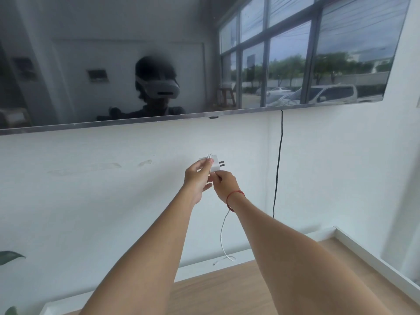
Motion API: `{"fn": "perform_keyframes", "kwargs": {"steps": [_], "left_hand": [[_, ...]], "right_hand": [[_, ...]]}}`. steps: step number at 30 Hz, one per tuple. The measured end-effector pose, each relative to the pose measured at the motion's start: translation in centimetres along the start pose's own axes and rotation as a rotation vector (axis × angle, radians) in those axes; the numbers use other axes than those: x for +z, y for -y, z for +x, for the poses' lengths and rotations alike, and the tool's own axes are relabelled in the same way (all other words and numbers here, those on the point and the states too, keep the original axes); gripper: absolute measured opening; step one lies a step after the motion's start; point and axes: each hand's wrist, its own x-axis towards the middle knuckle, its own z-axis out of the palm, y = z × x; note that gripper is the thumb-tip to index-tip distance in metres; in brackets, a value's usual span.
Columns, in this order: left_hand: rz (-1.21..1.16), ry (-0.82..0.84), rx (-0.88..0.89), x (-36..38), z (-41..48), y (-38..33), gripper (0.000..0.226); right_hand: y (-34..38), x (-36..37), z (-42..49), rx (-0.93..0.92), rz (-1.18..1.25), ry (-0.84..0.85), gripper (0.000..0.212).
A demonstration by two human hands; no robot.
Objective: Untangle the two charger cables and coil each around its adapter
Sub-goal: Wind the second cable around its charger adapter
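Observation:
A white charger adapter (215, 164) with two metal prongs pointing right is held up in front of the white wall. My left hand (197, 178) grips it from the left, fingers curled over its face, where a turn of white cable lies. My right hand (223, 184) pinches the white cable (222, 235) just below the adapter. From there the cable hangs down behind my right wrist and ends in a small loop and plug near the floor's edge. A second charger is not in view.
A large dark TV screen (113, 64) hangs on the wall above, with a black cord (278, 167) dropping from it to the right of my hands. Wooden floor (227, 289) and a white baseboard lie below. Green plant leaves (10, 256) show at the left edge.

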Motion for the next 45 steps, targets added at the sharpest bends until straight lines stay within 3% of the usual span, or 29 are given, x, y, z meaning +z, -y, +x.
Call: {"fn": "perform_keyframes", "kwargs": {"steps": [5, 11, 18, 23, 26, 29, 32, 37, 41, 45], "left_hand": [[-0.131, -0.043, 0.009, -0.7, -0.2, 1.0, 0.017], [-0.226, -0.090, -0.025, -0.6, -0.8, 2.0, 0.025], [-0.161, 0.147, -0.047, -1.0, -0.8, 1.6, 0.025], [-0.055, 0.027, 0.009, -0.4, -0.3, 1.4, 0.022], [0.026, -0.035, 0.079, -0.2, 0.1, 1.5, 0.010], [0.083, -0.053, 0.130, -0.2, 0.3, 1.1, 0.026], [0.131, -0.023, 0.139, -0.4, 0.4, 1.1, 0.019], [-0.095, 0.060, -0.018, 0.5, -0.2, -0.1, 0.040], [-0.060, 0.138, 0.060, 0.5, -0.1, -0.2, 0.030], [0.037, 0.115, 0.103, 0.9, 0.0, -0.4, 0.025]], "right_hand": [[0.6, -1.4, -0.5, 0.007, -0.082, 0.221, 0.030], [0.4, -1.8, -0.6, 0.079, -0.199, 0.317, 0.028], [0.6, -3.3, -0.7, 0.114, -0.178, 0.397, 0.022], [1.4, -3.4, -1.0, 0.136, -0.144, 0.361, 0.028], [2.0, -4.1, -0.8, 0.110, -0.013, 0.234, 0.039], [2.7, -5.3, -0.5, 0.102, 0.150, 0.139, 0.038], [4.2, -6.5, 0.0, 0.084, 0.248, 0.112, 0.031], [5.9, -7.7, 1.1, 0.038, 0.196, 0.077, 0.027], [5.7, -8.5, 1.8, 0.063, 0.224, 0.093, 0.027], [4.6, -8.3, 1.9, 0.073, 0.241, 0.028, 0.026]]}}
